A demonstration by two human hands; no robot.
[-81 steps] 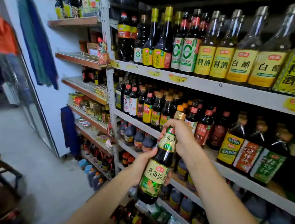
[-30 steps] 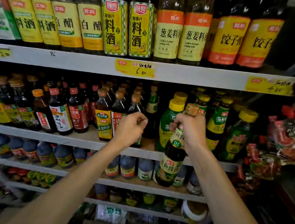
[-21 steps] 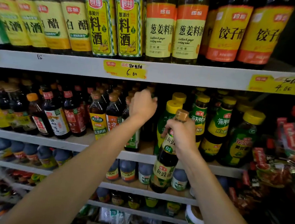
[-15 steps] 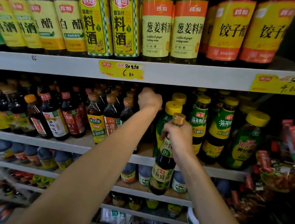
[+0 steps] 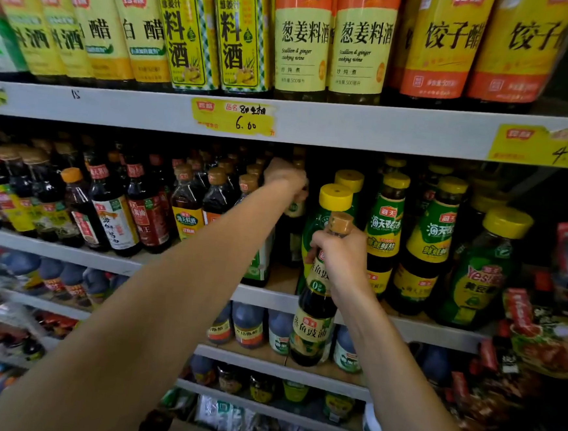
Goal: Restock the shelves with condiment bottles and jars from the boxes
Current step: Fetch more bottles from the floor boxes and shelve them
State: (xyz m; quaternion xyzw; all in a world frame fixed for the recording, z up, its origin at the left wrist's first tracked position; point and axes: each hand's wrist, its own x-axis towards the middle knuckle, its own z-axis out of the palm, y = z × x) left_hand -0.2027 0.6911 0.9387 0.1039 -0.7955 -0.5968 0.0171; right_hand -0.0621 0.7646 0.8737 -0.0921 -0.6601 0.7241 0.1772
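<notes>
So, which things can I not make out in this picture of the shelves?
All in the head view:
Left hand: its back hides the fingers, so whether it grips a bottle is unclear.
Dark bottle: the right hand covers its upper label.
Top-row bottles: caps cut off by the upper edge.
Lower-left bottles: blurred.

Two arms in view. Left hand and right hand bare. Left forearm and right forearm bare from wrist to frame's lower edge. Smooth, slender build; knuckles show plainly on right.
</notes>
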